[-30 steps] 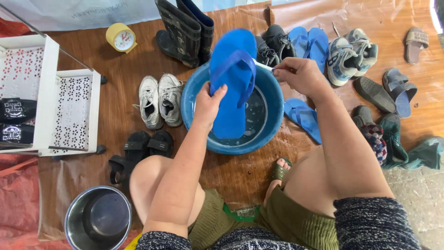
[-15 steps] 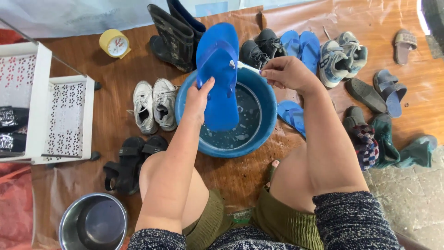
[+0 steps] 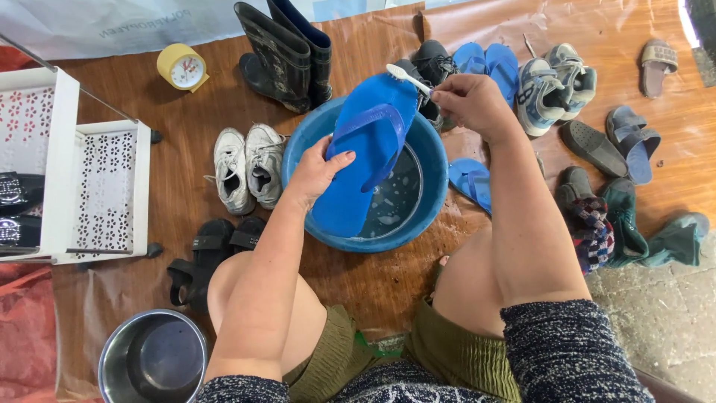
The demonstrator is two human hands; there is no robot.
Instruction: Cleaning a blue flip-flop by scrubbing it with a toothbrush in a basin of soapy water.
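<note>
My left hand (image 3: 317,173) grips the side of a large blue flip-flop (image 3: 365,153), holding it tilted over a blue basin (image 3: 425,209) with soapy water in it. My right hand (image 3: 471,104) pinches a white toothbrush (image 3: 406,77), whose head rests against the sandal's toe end. A second blue flip-flop (image 3: 470,183) lies on the brown floor just right of the basin.
White sneakers (image 3: 245,166) and black sandals (image 3: 205,257) lie left of the basin. Black rubber boots (image 3: 287,48), a yellow clock (image 3: 181,67), more shoes and slippers (image 3: 552,86) ring the back and right. A white shelf (image 3: 74,179) stands left, a steel pot (image 3: 153,358) near my knee.
The flip-flop has swung from upright to slanting across the basin. My right hand with the toothbrush has moved to the sandal's upper tip. The view has shifted slightly.
</note>
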